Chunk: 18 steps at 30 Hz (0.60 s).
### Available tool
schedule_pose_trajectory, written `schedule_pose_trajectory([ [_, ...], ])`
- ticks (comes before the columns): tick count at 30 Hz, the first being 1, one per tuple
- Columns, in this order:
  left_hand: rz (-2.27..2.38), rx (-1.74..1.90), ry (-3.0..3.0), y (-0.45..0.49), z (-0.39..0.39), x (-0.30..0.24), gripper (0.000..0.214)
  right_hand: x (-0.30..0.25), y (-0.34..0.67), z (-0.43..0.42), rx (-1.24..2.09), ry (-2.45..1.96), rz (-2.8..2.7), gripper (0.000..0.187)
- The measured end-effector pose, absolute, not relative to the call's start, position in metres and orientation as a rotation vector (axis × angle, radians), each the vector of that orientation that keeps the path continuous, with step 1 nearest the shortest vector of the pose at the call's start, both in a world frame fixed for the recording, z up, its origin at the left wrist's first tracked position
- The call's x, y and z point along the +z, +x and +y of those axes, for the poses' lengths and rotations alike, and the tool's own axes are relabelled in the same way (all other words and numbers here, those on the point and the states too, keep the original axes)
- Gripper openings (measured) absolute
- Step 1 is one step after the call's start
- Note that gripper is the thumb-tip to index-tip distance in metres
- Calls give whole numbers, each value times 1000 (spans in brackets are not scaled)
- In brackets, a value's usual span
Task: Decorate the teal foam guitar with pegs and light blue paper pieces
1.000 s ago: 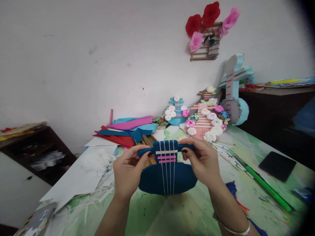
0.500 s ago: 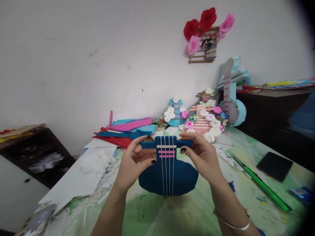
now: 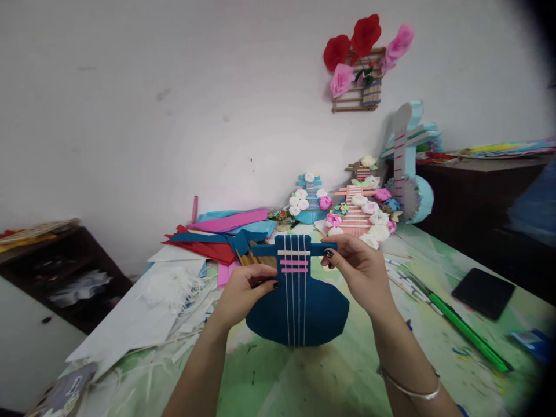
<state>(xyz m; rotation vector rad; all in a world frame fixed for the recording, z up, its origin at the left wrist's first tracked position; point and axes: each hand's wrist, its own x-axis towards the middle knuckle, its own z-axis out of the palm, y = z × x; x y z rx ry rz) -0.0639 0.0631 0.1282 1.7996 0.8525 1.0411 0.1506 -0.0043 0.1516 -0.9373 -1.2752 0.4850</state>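
Dark-blue craft lute looks mostly built: white strings, white bar, pink bars and side pegs on; no flowers on its front, unlike the light-blue model behind. It's upright, mid-view over the green table cover, bottom contact unclear. Right hand pinches one peg, thumb in front; left hand is closed around the neck base, thumb in front.

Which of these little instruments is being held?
The dark blue instrument, gripped by the left hand and the right hand. The light blue instrument and pink instrument behind it carry white flowers; its front shows none.
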Motion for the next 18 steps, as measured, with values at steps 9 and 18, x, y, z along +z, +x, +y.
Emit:
schedule_pose_trajectory([
  [9,834,1051,1817,-63,62,129,15,153,152,-7,450,-941,-1269,14],
  [18,850,1052,1797,-63,66,125,16,151,161,0,483,-991,-1170,30],
])
